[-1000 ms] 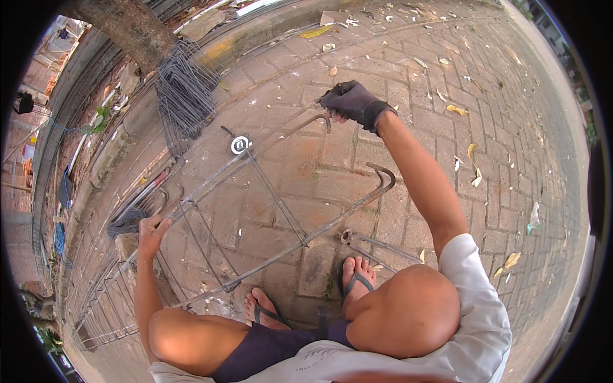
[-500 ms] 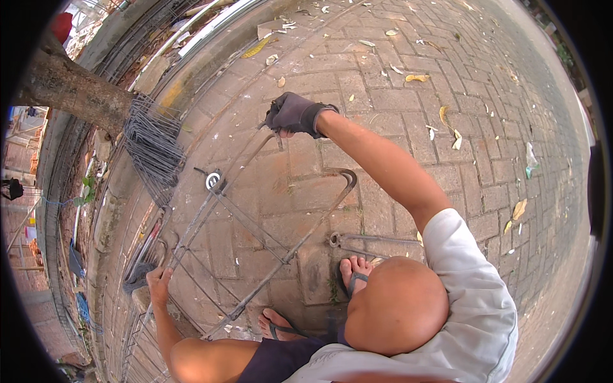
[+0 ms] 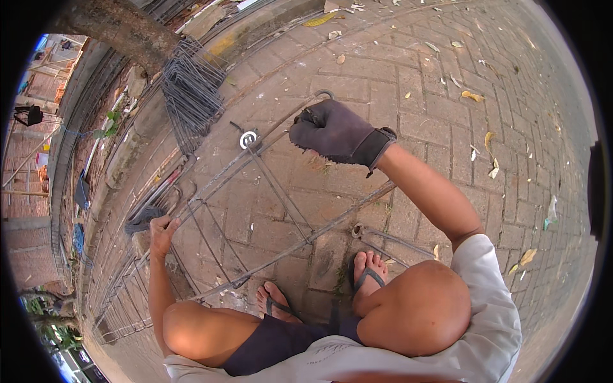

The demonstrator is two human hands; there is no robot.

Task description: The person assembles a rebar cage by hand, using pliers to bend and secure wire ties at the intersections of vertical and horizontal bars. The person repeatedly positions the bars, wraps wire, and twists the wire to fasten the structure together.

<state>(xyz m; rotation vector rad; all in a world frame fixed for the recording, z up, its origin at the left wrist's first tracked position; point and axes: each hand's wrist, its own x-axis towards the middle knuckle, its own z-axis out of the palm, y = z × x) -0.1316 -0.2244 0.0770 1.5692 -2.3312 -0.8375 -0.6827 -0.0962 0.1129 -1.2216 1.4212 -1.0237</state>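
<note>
A long cage of steel reinforcing bars, tied with square stirrups, lies across the paving before me. My bare left hand is closed around one of its long bars at the left. My right hand, in a worn dark glove, is a fist at the far bars, just below a bent bar end. What lies inside that fist is hidden. A round white disc with a dark centre sits at a stirrup corner between my hands.
A bundle of bent steel stirrups leans by a tree trunk at the kerb. Clumped dark wire lies beside my left hand. A metal bar tool with a ring end rests near my sandalled foot. Dry leaves dot the paving.
The view has shifted, so the scene sits farther right. My right fist has turned and come nearer, now covering part of the far bars. My left hand keeps its hold on the bar.
</note>
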